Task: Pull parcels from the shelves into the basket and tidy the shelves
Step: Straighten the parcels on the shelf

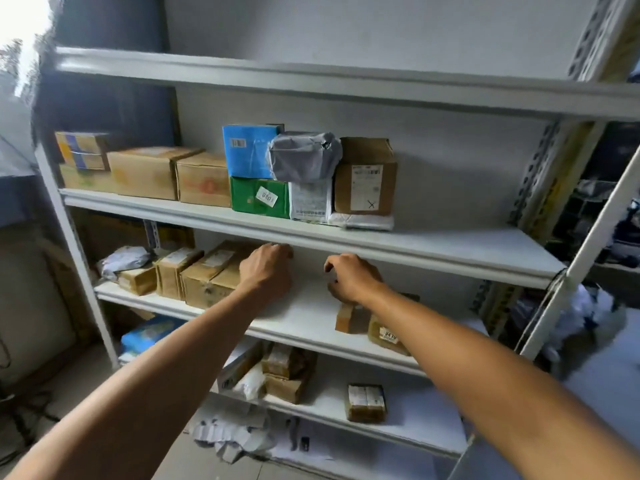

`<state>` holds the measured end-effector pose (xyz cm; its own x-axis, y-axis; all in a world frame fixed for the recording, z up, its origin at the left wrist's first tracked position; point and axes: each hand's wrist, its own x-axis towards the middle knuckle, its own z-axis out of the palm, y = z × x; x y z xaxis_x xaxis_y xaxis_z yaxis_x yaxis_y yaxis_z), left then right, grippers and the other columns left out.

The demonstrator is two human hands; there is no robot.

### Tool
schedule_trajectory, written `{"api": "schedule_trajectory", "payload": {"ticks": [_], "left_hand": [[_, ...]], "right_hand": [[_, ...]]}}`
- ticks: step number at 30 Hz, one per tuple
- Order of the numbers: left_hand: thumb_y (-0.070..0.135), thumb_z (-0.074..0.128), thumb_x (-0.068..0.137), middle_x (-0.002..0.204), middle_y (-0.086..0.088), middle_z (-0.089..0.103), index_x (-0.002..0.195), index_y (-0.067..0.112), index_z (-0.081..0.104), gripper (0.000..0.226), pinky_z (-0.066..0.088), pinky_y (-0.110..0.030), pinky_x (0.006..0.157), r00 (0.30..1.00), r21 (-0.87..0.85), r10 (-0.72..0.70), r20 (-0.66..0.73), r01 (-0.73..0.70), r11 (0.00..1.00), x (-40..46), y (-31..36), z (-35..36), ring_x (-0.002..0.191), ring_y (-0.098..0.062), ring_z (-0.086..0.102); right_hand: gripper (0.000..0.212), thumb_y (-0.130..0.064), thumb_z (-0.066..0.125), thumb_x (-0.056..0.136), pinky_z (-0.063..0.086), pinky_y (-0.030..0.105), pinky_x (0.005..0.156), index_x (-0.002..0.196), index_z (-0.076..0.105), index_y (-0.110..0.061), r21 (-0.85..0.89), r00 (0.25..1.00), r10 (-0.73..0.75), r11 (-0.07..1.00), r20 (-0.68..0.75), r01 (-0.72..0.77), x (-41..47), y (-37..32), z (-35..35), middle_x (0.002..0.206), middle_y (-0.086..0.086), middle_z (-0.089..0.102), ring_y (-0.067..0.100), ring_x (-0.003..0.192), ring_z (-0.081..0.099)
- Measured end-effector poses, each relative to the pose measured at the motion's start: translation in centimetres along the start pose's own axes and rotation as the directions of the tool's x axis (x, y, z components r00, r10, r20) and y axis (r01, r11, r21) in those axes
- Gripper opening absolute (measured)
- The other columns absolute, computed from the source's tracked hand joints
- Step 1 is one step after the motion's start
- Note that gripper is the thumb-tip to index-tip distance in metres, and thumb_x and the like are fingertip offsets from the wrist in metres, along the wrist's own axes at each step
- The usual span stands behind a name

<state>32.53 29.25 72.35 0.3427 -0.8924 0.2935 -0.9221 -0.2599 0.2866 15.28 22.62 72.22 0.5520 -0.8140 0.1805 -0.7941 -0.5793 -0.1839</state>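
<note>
As both arms reach into the middle shelf (304, 317), the left hand (266, 271) curls beside a cardboard box (207, 282) and the right hand (351, 278) over a small parcel (346, 318) (whether either grip is grasping: unclear), likely to pull parcels out.

The shelves (311, 233) are showing smooth white painted metal, the brown boxes (149, 176) matt cardboard sealed with shiny tape, the grey bag (304, 155) crinkled glossy plastic, and the blue box (247, 150) and green box (259, 197) smooth printed card.
</note>
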Motion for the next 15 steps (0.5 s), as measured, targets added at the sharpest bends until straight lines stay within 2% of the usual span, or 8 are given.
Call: {"api": "schedule_trajectory", "payload": {"ticks": [4,9,11,15], "left_hand": [[0.014,0.060,0.085,0.132,-0.004,0.062,0.130,0.032,0.061,0.049,0.049,-0.036,0.085,0.999,-0.082,0.031,0.020,-0.029,0.996,4.4,0.2,0.7,0.117,-0.030,0.061],[0.011,0.061,0.083,0.132,-0.004,0.062,0.137,0.026,0.055,0.056,0.054,-0.041,0.092,0.991,-0.257,0.122,0.057,-0.104,0.961,8.5,2.5,2.9,0.117,-0.028,0.061],[0.009,0.063,0.083,0.134,-0.010,0.060,0.141,0.020,0.050,0.060,0.052,-0.044,0.096,0.989,-0.364,0.145,0.044,-0.119,0.924,10.3,3.7,3.7,0.116,-0.030,0.060],[0.007,0.067,0.085,0.148,-0.017,0.044,0.155,0.013,0.032,0.078,0.040,-0.041,0.111,0.986,-0.471,0.165,0.030,-0.132,0.872,14.0,7.2,4.9,0.132,-0.034,0.046]], "right_hand": [[0.037,-0.022,0.067,0.090,0.051,0.037,0.089,0.126,0.060,-0.024,0.024,0.998,0.055,0.998,-0.024,-0.055,3.2,1.2,-0.3,0.129,0.006,0.061,0.029,0.112,0.061],[0.043,-0.024,0.068,0.089,0.051,0.037,0.092,0.131,0.057,-0.026,0.042,0.985,0.153,0.988,-0.080,-0.150,6.1,3.9,-1.0,0.135,0.005,0.058,0.029,0.118,0.059],[0.047,-0.024,0.068,0.089,0.051,0.039,0.094,0.134,0.054,-0.027,0.063,0.974,0.197,0.979,-0.110,-0.191,7.2,5.3,-1.4,0.137,0.005,0.057,0.029,0.119,0.058],[0.066,-0.023,0.067,0.090,0.052,0.041,0.093,0.148,0.035,-0.027,0.167,0.929,0.302,0.948,-0.212,-0.270,9.4,9.1,-2.4,0.144,0.008,0.051,0.031,0.123,0.054]]}}
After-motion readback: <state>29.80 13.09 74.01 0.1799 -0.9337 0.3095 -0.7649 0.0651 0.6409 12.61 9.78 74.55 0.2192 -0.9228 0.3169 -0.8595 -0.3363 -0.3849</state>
